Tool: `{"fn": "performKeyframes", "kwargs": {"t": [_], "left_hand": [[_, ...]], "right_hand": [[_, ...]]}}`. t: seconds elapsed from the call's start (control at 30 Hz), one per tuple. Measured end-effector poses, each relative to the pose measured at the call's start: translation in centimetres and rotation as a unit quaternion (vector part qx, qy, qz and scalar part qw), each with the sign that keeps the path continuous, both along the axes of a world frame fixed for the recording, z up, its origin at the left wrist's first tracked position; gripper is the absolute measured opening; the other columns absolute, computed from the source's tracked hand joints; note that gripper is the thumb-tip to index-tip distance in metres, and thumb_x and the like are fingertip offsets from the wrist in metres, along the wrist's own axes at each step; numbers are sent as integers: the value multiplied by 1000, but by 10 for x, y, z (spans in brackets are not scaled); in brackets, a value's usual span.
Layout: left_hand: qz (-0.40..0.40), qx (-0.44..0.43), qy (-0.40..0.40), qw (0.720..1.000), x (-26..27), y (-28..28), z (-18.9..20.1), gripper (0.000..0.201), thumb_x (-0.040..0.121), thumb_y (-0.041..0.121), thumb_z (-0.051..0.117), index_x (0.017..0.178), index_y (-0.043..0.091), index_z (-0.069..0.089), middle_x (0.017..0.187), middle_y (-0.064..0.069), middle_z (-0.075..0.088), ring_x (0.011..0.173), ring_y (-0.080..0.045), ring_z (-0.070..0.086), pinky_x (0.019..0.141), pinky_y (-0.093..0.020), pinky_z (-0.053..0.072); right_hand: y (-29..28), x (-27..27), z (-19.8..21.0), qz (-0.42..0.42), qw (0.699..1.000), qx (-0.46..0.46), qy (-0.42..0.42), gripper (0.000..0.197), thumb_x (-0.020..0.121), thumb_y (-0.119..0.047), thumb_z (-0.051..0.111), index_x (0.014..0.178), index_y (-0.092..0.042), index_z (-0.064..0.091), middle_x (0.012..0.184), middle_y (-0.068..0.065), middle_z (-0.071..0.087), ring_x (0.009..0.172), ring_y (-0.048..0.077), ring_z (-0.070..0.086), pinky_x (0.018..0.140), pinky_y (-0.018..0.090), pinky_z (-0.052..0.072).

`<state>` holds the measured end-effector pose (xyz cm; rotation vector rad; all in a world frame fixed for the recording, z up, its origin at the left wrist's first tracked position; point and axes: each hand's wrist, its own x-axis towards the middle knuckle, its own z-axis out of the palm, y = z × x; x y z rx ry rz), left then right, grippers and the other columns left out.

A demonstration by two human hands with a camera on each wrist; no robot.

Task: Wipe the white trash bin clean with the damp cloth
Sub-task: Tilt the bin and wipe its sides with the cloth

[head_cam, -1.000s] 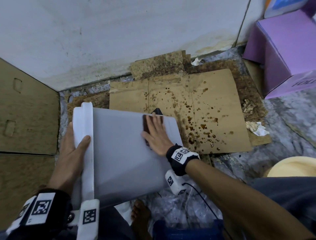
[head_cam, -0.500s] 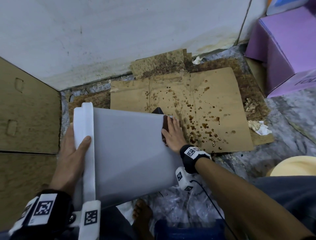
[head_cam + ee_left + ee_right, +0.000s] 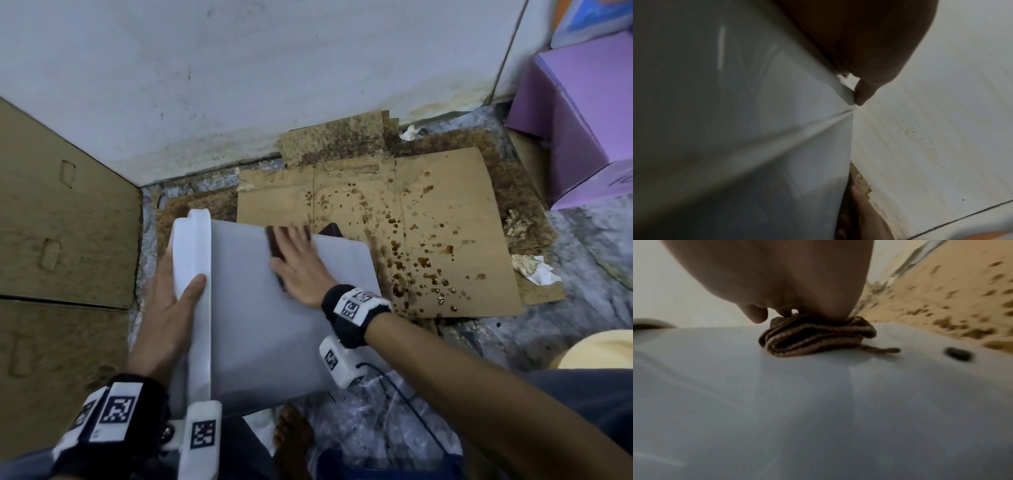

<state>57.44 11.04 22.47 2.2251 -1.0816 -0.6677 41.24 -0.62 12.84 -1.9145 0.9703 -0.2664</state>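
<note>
The white trash bin lies on its side on the floor, its rim to the left. My left hand grips that rim, thumb laid over the top; the fingers are hidden behind it. My right hand lies flat on the bin's upper side, straight fingers pressing a folded dark brown cloth against it. In the right wrist view the cloth is squashed between my palm and the bin wall. The left wrist view shows my thumb against the bin.
Stained, spattered cardboard covers the floor beyond the bin, below a white wall. Brown cardboard boxes stand at the left and a purple box at the right. Crumpled paper lies at the right; a bare foot is below the bin.
My right hand slid the cloth out to the bin's right edge, then back left across its side toward the rim. The left hand has kept its hold.
</note>
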Motion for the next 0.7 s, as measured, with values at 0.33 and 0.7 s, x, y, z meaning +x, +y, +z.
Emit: {"fn": "performKeyframes", "kwargs": {"t": [0.33,0.7], "left_hand": [[13,30,16,999,2,6,8,71,90,51,58,153,38,28,158,4,29,143,-20,32,119,-48,25],[18,179,-106,978,9,-34,32,107,63,83,60,150,27,34,146,-15,44,131,-36,45,106,-54,39]], "right_hand": [[19,22,-1,25,991,-110,-68,55,103,-23,33,153,-24,11,162,3,0,148,22,-9,118,39,-2],[-13,-17,-34,-87,996,9,-26,49,103,-21,35,150,-19,24,160,4,16,148,21,6,121,38,7]]}}
